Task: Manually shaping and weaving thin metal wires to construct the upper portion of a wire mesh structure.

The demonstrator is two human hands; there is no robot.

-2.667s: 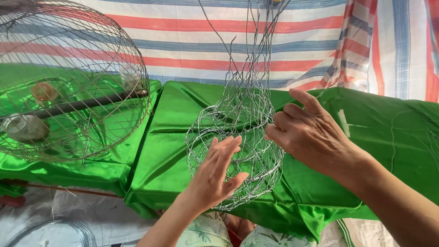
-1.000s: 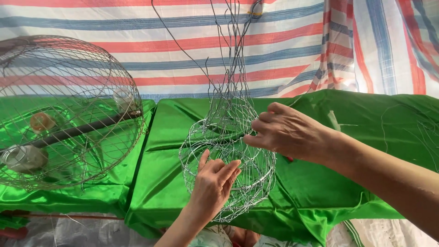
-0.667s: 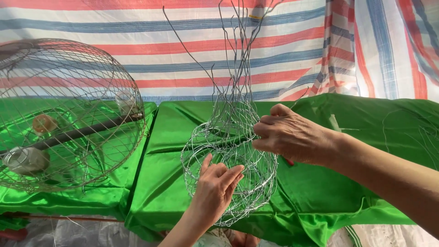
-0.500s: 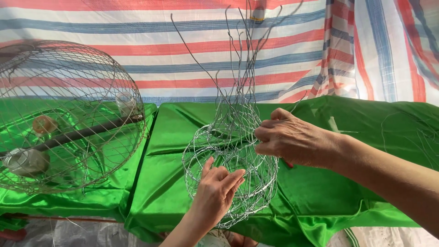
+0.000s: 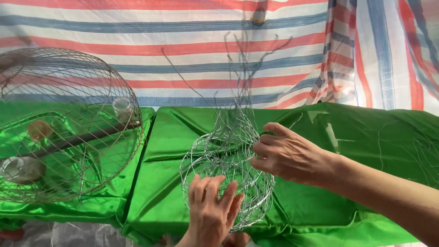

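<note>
Wire-mesh basket (image 5: 227, 171), half woven, stands in front of me over the green cloth (image 5: 347, 151), its loose strands (image 5: 242, 68) rising unbound toward the striped tarpaulin (image 5: 183, 55). My left hand (image 5: 212, 212) lies flat against the near side of the mesh, fingers spread and open, pressing rather than gripping. My right hand (image 5: 290, 155) is curled around the upper right side, fingertips closed on the wires where the rounded body narrows.

Assessment: I judge the piece light and springy; thin wire of this kind will flex under slight pressure and hold a dent if squeezed. Cut ends look sharp. Best purchase appears to be at the ring wires of the rounded body or at twisted crossings, not on the free strands, which would bend.

To my left sits a finished domed wire cage (image 5: 68, 128) with a dark perch bar (image 5: 87, 137) and small cups (image 5: 122, 107) inside.

Limits of observation: my right fingertips are buried in the mesh, so the exact wire pinched cannot be told. The basket's bottom is masked by my left hand. Strand tips blur against the tarpaulin. The cage's left edge is cut off.
</note>
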